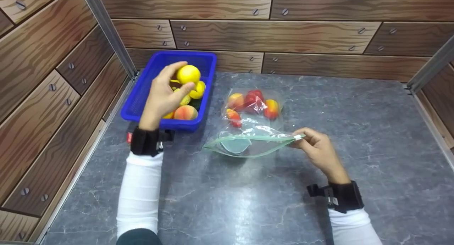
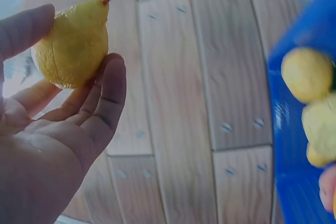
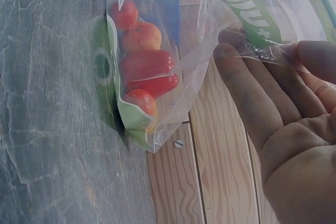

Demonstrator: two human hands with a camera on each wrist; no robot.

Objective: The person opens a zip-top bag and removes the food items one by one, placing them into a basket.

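Observation:
Above the blue basket (image 1: 128,112), my left hand (image 1: 161,92) holds a yellow pear (image 1: 188,74) between thumb and fingers. The pear's brown stem shows in the left wrist view, where the hand (image 2: 52,140) cradles the pear (image 2: 73,45). My right hand (image 1: 317,149) pinches the right end of a clear zip bag's (image 1: 236,145) green-edged mouth, which gapes. Inside the bag lie a red bell pepper (image 3: 149,72), a peach (image 3: 142,38) and red-yellow fruits (image 1: 272,109). Seen from the right wrist, the thumb and fingers (image 3: 283,98) grip the bag's edge.
Yellow fruits (image 2: 307,74), a peach (image 1: 186,112) and something dark green fill the basket, at the back left. Wood-patterned panels (image 1: 276,34) wall the grey marbled table (image 1: 354,106) at the back and sides. A small red object (image 1: 129,137) lies beside the left wrist.

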